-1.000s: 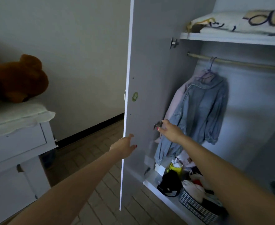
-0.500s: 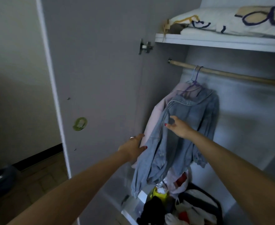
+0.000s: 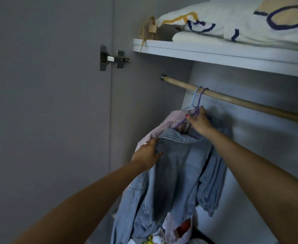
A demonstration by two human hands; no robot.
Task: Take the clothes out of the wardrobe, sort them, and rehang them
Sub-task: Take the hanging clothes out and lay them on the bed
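Both arms outstretched, left hand (image 3: 147, 154) with a curled grip, right hand (image 3: 198, 120) raised higher, fingers pinched.

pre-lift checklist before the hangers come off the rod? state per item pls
1. Right hand grips the hanger necks below the hooks: ok.
2. Left hand holds the denim jacket at its collar edge: ok.
3. Both hooks sit on the wooden rod, not yet lifted: ok.
4. Gap between rod and shelf leaves room to lift the hooks: ok.
5. Pink garment behind the jacket seated on its own hanger: cannot tell.
6. Jacket hem free of the clutter at the wardrobe bottom: cannot tell.
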